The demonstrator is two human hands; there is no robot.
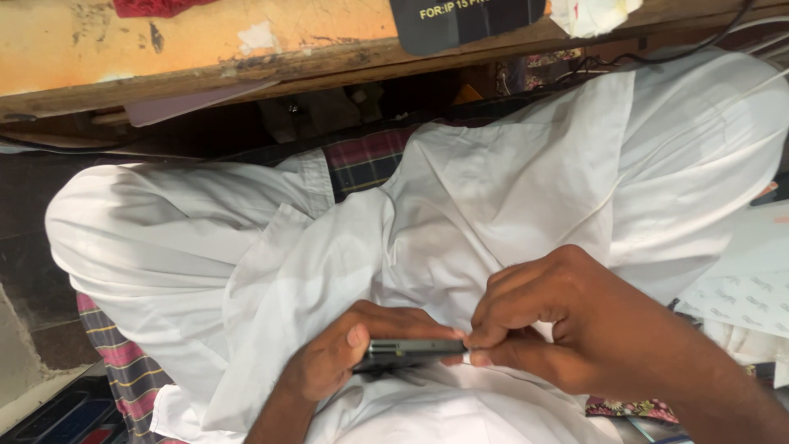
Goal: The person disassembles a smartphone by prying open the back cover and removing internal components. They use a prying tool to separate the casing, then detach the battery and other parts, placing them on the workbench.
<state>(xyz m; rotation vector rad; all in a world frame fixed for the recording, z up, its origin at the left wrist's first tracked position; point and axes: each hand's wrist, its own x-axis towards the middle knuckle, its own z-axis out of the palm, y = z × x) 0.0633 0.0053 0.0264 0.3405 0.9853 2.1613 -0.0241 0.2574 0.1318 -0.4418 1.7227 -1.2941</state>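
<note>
The phone (407,353) edge looks glossy, probably metal or plastic. Beneath it, the white garment (493,181) is smooth matt cloth. Above the garment, the desk (189,49) is rough, chipped painted wood.

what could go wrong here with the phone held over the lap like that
The phone is held edge-on by the left hand alone, above the white cloth with no surface under it; it might slip off the lap. The right hand pinches at its end with its fingertips, so a small part there could drop into the folds.

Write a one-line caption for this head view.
Left hand grips a dark phone edge-on over a white-clothed lap while right hand pinches its end.
</note>
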